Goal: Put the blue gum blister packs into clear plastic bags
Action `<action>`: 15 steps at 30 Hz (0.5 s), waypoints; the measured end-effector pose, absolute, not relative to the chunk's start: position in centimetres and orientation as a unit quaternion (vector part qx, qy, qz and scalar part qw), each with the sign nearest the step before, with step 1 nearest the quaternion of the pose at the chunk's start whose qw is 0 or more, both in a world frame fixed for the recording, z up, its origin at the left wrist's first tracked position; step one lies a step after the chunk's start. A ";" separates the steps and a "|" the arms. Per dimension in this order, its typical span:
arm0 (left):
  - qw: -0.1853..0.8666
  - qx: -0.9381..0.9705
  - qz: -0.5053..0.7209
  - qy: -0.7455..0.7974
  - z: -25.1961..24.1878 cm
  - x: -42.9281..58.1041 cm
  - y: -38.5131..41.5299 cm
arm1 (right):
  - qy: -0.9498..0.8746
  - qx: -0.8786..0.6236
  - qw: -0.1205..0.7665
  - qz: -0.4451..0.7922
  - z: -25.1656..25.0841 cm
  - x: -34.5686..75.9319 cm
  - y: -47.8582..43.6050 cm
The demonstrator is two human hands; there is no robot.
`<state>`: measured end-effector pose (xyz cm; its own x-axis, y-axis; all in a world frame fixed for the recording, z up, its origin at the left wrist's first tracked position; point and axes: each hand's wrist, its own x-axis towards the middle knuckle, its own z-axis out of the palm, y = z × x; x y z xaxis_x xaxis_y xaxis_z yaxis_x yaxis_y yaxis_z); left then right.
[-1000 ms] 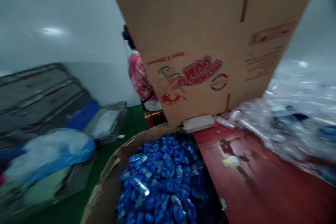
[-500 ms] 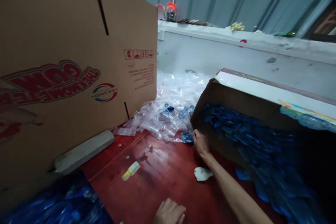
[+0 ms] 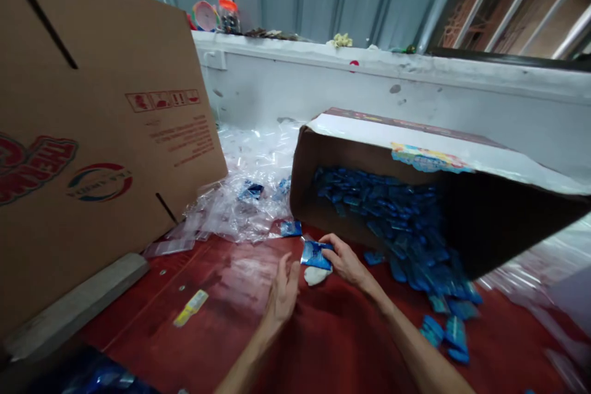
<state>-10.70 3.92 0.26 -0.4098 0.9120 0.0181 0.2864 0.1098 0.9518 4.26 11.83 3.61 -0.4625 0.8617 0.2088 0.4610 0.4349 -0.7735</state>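
Observation:
Between thumb and fingers my right hand (image 3: 344, 258) grips a small blue packet (image 3: 314, 253), held just above a crumpled white wad (image 3: 316, 275) on the red table (image 3: 240, 314). To its left, my left hand (image 3: 282, 288) has its fingers extended and apart, and nothing lies in it. A second blue packet (image 3: 290, 228) rests on the table behind them, by the clear plastic bags (image 3: 231, 212). On the right a cardboard box (image 3: 302, 172) lies on its side, with many blue packets (image 3: 392, 209) inside and spilling from its mouth.
A large upright carton (image 3: 115, 61) with red print stands at the left, a grey bar (image 3: 83, 301) along its foot. A yellow label (image 3: 191, 308) is on the table. Behind, a white ledge (image 3: 295, 49) carries an orange-lidded jar (image 3: 228, 15). More blue packets (image 3: 115, 378) show at lower left.
My right hand has left the box's edge and now holds a blue packet. My left hand has risen from the bottom edge toward it. The view has swung right.

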 end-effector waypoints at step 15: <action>0.422 0.422 0.503 0.625 0.0 -1.6 1.4 | -0.591 -0.485 0.486 0.423 0.9 8.7 1.7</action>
